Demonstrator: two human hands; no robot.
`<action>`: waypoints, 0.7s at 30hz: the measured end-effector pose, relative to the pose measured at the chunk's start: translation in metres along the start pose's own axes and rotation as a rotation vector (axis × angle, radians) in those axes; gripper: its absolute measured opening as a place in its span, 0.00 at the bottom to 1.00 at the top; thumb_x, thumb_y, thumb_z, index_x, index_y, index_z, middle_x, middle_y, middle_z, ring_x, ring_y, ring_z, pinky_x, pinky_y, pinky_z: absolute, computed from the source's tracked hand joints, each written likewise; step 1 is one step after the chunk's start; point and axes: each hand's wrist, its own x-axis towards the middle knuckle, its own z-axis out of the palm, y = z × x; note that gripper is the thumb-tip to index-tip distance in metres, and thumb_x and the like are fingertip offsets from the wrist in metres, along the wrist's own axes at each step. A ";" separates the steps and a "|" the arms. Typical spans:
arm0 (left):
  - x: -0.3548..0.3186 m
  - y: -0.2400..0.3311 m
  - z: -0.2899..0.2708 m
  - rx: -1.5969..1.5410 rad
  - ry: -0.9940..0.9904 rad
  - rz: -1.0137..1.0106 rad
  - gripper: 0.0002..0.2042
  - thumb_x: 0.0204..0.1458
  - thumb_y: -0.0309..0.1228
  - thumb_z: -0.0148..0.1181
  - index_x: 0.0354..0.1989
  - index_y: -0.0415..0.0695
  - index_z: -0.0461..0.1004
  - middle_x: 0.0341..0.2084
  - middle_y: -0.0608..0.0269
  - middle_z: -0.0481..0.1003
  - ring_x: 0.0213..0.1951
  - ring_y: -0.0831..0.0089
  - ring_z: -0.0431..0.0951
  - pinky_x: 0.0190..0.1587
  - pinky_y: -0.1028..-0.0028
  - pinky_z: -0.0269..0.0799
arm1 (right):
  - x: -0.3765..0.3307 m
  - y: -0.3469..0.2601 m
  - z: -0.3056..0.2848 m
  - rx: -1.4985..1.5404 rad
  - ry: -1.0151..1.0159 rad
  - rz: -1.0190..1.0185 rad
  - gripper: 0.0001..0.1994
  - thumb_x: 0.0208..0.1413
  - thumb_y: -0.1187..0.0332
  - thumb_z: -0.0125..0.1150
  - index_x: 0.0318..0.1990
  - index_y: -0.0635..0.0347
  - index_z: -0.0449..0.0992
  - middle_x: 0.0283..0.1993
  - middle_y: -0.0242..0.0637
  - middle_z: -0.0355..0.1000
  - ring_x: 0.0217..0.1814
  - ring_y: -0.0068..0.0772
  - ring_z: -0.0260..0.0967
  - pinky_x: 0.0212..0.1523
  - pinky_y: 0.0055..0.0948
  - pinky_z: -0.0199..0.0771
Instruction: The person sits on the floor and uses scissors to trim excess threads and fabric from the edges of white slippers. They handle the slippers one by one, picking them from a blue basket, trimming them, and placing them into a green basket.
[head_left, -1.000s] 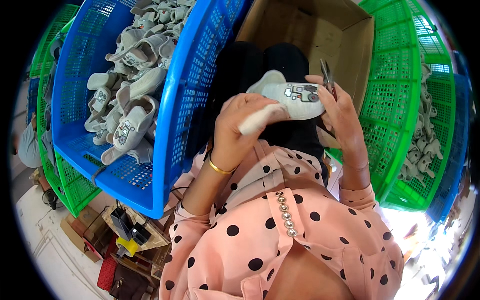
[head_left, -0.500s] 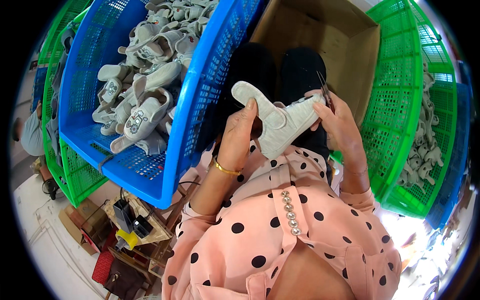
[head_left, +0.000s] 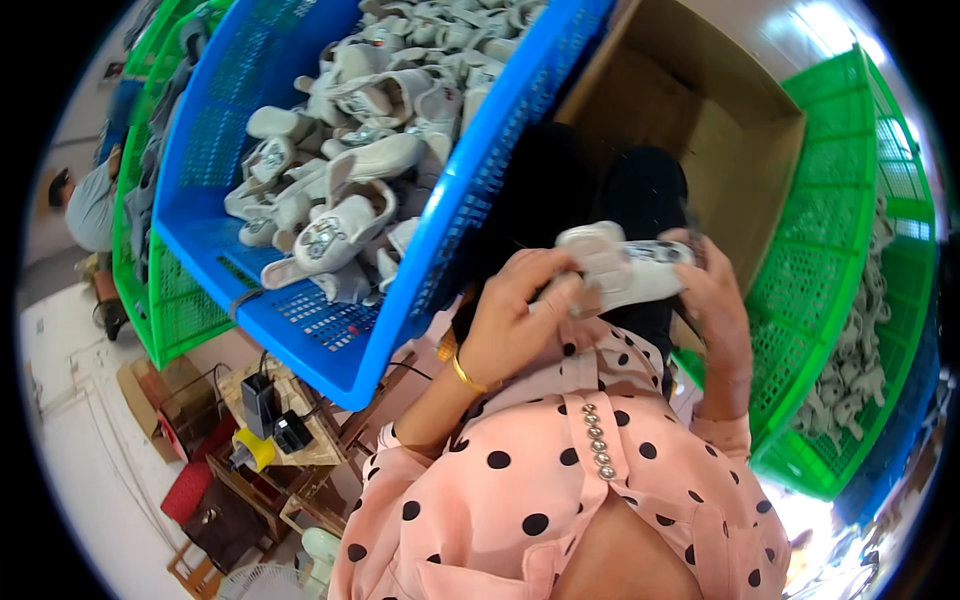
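Small pale shoe (head_left: 620,270) is held in both hands over the lap: left hand (head_left: 515,325) gripped around its heel end, right hand (head_left: 715,305) closed at the toe end. Blue basket (head_left: 400,300) at left is filled with more pale shoes (head_left: 340,220). Open cardboard box (head_left: 720,130) is seen ahead, green basket (head_left: 850,300) at right. Pink polka-dot sleeves are seen below.

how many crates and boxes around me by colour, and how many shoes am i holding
Blue crates: 1 in clear view (a blue edge at far right is too cut off to count)
Green crates: 2, the other behind the blue one
Cardboard boxes: 1
Pale shoes held by left hand and right hand: 1
Total: 5
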 end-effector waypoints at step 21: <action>0.041 -0.030 -0.221 1.283 0.268 -0.335 0.12 0.56 0.36 0.59 0.41 0.42 0.77 0.33 0.55 0.79 0.36 0.56 0.77 0.40 0.62 0.72 | 0.020 0.016 0.008 0.574 0.268 -0.069 0.07 0.64 0.68 0.51 0.34 0.58 0.70 0.13 0.21 0.51 0.11 0.13 0.42 0.12 0.18 0.41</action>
